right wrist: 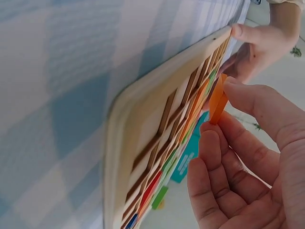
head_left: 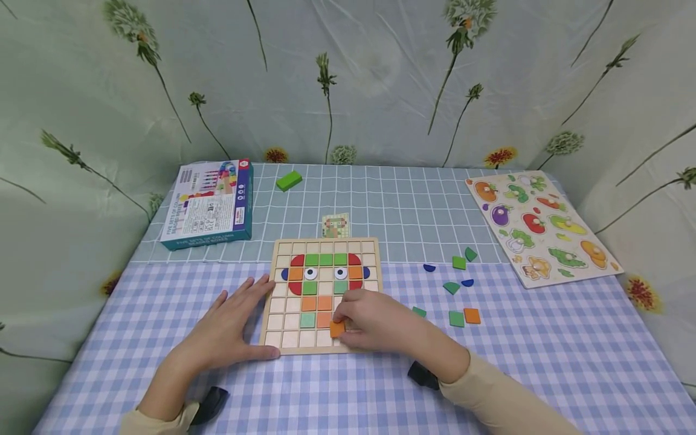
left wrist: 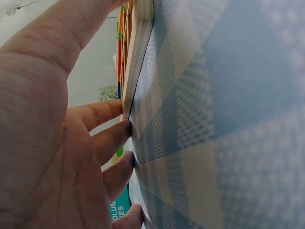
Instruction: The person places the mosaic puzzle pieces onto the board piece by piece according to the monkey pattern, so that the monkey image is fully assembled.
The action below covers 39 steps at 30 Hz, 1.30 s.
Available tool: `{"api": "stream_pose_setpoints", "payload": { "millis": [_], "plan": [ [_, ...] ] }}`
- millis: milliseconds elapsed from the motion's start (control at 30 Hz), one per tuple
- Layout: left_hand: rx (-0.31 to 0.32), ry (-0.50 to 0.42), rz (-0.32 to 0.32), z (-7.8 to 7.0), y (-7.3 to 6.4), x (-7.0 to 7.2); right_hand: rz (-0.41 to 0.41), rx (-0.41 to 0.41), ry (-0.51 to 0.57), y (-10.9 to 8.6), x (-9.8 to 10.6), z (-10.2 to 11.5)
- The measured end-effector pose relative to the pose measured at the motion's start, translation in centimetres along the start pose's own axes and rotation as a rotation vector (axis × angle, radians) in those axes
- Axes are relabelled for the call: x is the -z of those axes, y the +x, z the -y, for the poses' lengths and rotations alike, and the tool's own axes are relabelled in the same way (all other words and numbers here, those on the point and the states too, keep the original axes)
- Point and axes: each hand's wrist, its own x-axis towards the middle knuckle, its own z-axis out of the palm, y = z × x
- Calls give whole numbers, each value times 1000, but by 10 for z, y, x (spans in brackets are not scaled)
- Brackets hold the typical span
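Observation:
A wooden grid board [head_left: 290, 339] lies on the checked cloth, with red, green, orange and blue pieces and two eye discs forming a face in its upper part. More orange and green squares sit in cells below the face. My right hand [head_left: 383, 321] pinches an orange square tile [head_left: 337, 329] between thumb and fingers over the lower part of the board; the right wrist view shows this tile [right wrist: 218, 101] tilted on edge. Fingers spread, my left hand [head_left: 228, 331] rests at the board's left side, its thumb at the near corner and fingertips along the edge.
A small pattern card [head_left: 335, 226] lies behind the board. Loose tiles, among them an orange square [head_left: 472, 316] and a green square [head_left: 456, 319], are scattered to the right. Farther off are a boxed set [head_left: 209, 202], a green block [head_left: 289, 180] and a vegetable puzzle board [head_left: 535, 223].

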Motion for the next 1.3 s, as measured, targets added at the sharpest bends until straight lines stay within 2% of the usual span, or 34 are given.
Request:
{"api": "stream_pose_setpoints", "payload": {
  "millis": [467,1300],
  "plan": [
    [-2,-4,3,-1,0,2,55,6,-57,20,-9,13],
    [3,2,11,0,1,0,119,-1,-88,24,-12,18]
  ]
}}
